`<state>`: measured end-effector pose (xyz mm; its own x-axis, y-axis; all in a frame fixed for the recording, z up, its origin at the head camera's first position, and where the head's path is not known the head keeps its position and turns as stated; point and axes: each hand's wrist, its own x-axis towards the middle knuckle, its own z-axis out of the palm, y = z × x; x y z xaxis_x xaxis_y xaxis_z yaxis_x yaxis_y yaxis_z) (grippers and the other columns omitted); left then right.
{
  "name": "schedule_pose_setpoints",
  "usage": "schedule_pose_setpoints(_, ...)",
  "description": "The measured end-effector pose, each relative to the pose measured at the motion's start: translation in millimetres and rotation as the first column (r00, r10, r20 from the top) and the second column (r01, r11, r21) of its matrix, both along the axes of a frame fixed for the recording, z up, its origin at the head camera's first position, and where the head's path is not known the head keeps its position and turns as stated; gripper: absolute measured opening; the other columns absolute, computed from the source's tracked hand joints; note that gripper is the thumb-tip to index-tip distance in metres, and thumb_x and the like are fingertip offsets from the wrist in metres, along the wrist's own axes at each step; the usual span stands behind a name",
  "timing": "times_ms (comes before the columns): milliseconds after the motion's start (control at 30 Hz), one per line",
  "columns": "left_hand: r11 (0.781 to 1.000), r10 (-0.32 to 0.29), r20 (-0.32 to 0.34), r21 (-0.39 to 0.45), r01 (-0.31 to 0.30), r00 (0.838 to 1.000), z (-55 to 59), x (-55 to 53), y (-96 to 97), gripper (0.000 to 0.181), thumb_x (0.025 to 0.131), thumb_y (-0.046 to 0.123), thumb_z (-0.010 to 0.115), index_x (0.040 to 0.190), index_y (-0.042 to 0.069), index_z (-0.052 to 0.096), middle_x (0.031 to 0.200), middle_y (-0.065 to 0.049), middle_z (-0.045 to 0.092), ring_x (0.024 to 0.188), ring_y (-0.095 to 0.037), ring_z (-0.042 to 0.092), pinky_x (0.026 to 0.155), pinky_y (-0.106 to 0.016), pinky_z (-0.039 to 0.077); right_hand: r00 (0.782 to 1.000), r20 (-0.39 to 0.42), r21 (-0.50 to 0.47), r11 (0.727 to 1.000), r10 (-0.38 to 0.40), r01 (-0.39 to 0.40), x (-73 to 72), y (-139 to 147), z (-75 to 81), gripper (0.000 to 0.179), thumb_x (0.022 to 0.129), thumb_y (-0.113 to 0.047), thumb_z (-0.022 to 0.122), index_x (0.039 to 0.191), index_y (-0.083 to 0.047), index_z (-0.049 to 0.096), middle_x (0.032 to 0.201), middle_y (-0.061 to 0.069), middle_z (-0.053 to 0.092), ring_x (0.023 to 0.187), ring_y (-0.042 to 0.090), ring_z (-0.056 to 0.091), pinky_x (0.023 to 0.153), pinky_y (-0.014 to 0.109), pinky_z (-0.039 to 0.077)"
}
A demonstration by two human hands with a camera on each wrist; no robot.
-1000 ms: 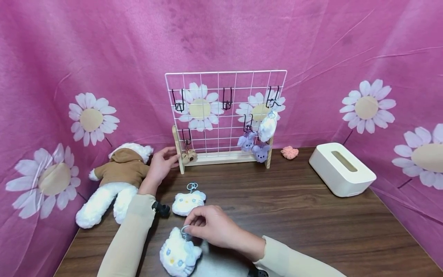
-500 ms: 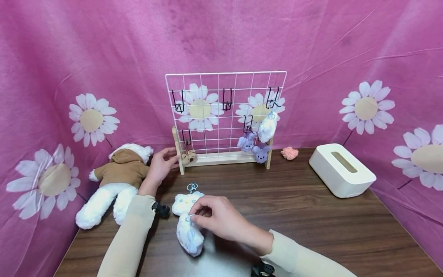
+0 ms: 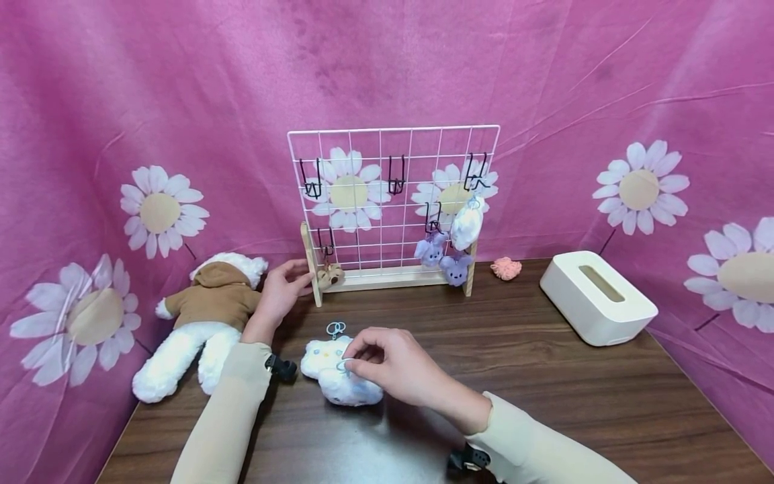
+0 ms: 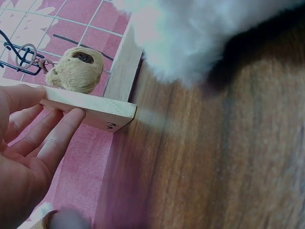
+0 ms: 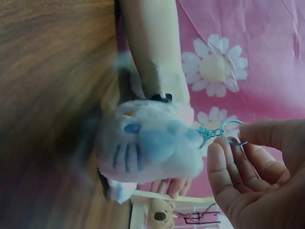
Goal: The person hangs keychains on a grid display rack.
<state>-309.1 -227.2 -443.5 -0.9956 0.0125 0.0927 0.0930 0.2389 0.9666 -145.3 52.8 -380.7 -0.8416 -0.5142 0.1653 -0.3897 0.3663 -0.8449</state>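
My right hand (image 3: 396,363) pinches the blue key ring (image 5: 233,132) of a white plush cat keychain (image 3: 351,388). The plush hangs from the ring by a small blue clasp, over the table and in front of a second white cat keychain (image 3: 319,356), which lies face up with its ring pointing at the rack. On the left, my left hand (image 3: 283,296) grips the wooden side post (image 4: 97,109) of the white wire grid rack (image 3: 396,202), thumb and fingers at its edge. Just inside that post hangs a tan bear keychain (image 4: 78,70) on a black hook.
Black hooks (image 3: 396,176) sit along the grid. At its right hang two purple plush keychains (image 3: 431,249) and a white one (image 3: 468,224). A large white teddy (image 3: 211,296) in brown lies left; a pink fuzzy item (image 3: 506,268) and white tissue box (image 3: 595,296) stand right.
My right hand has moved up and to the right, towards the rack, carrying the white cat keychain, which has turned as it swings. My left hand has stayed at the post.
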Motion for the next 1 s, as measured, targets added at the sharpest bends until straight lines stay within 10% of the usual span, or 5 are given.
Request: schedule_pose_setpoints(1000, 1.000, 0.001, 0.008, 0.004, -0.001, 1.000, -1.5, -1.9, -1.3, 0.045, 0.112, 0.005, 0.067, 0.154, -0.009, 0.058, 0.153, -0.036, 0.062, 0.108, -0.011, 0.075, 0.107, -0.044, 0.071, 0.987, -0.006, -0.162, 0.974, -0.162, 0.159, -49.6, 47.1, 69.8, 0.010, 0.104, -0.010, 0.080, 0.109, -0.002, 0.081, 0.094, 0.018, 0.079, 0.082, 0.016, 0.072, 0.070, 0.022, 0.067)
